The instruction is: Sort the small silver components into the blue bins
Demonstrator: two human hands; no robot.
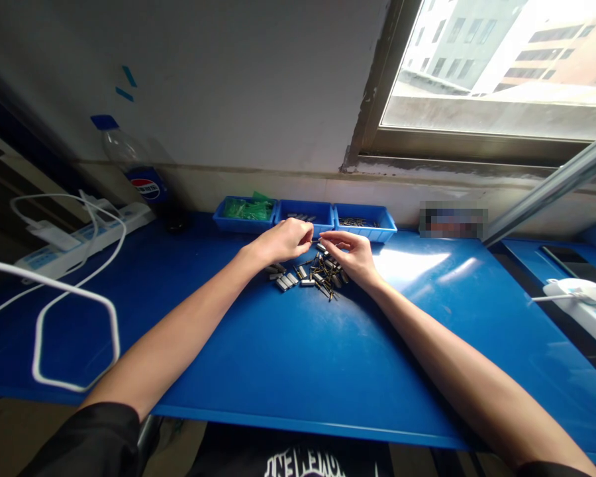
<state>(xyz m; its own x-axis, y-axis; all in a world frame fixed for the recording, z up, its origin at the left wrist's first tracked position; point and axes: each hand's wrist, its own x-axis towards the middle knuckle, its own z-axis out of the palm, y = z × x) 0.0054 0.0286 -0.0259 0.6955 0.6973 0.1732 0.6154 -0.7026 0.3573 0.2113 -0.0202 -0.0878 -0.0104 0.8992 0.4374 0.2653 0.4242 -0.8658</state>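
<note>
Over a loose pile of small metal parts, my left hand is closed, its fingertips pinched together. My right hand faces it from the other side, with thumb and fingers also in a pinch. A thin piece seems to lie between the two sets of fingertips, too small to name. Silvery-white blocks gather at the pile's left. Slim dark pins with brass-coloured parts are heaped under and beside my right hand.
Behind my hands stand blue bins: one with green plastic bags, one with grey pieces, one with thin pins. A Pepsi bottle, a power strip and white cable are at left. Another power strip is at right.
</note>
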